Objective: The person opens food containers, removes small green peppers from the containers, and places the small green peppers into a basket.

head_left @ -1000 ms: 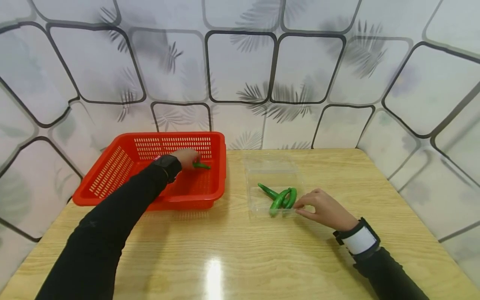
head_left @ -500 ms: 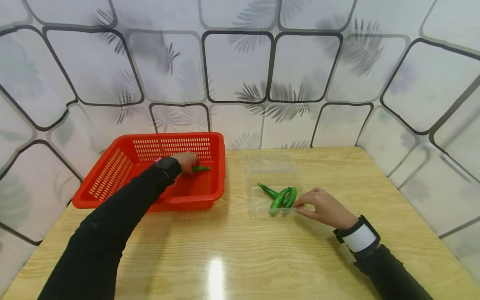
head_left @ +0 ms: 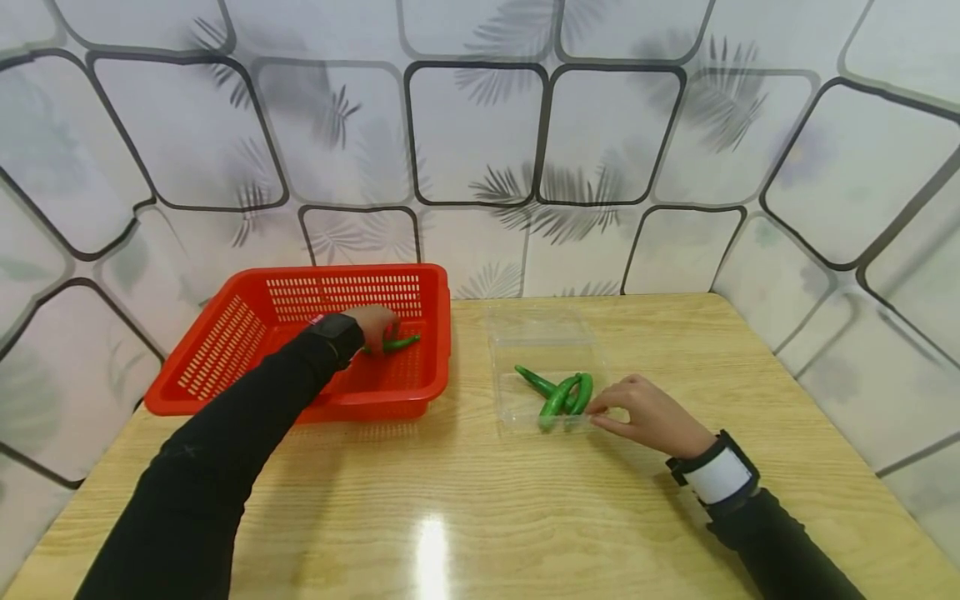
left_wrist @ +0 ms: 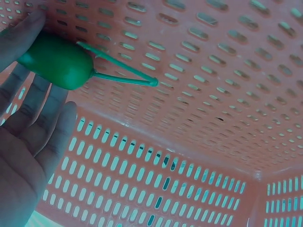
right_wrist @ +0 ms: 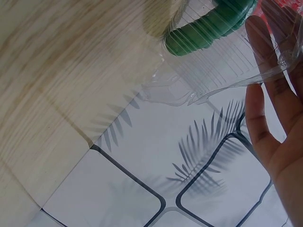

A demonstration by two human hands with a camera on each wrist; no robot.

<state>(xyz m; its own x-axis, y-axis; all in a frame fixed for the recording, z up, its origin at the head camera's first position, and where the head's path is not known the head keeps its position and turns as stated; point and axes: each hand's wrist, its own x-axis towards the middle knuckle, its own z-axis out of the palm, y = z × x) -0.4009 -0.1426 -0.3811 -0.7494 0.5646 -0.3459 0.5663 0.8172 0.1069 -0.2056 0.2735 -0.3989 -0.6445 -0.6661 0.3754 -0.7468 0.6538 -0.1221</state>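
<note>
Inside the red basket (head_left: 358, 404), my left hand (head_left: 377, 325) pinches a green chili pepper (head_left: 402, 342). In the left wrist view, thumb and fingers lie on either side of this chili pepper (left_wrist: 64, 61), whose thin stem points away from the hand; part of it is hidden by the thumb. My right hand (head_left: 651, 417) pinches the near right rim of a clear plastic box (head_left: 512, 414). Several green chili peppers (head_left: 557, 402) lie crossed in that box. The right wrist view has the box's rim (right_wrist: 227, 92) between thumb and fingers.
The basket and the box stand side by side on a light wooden table (head_left: 510, 517). The box's clear lid (head_left: 536, 327) lies folded back behind it. A patterned wall (head_left: 480, 133) rises right behind the table's far edge.
The chili pepper in my left hand has turned: its right end sloped downward before and now tilts slightly up. My right hand has stayed at the box rim.
</note>
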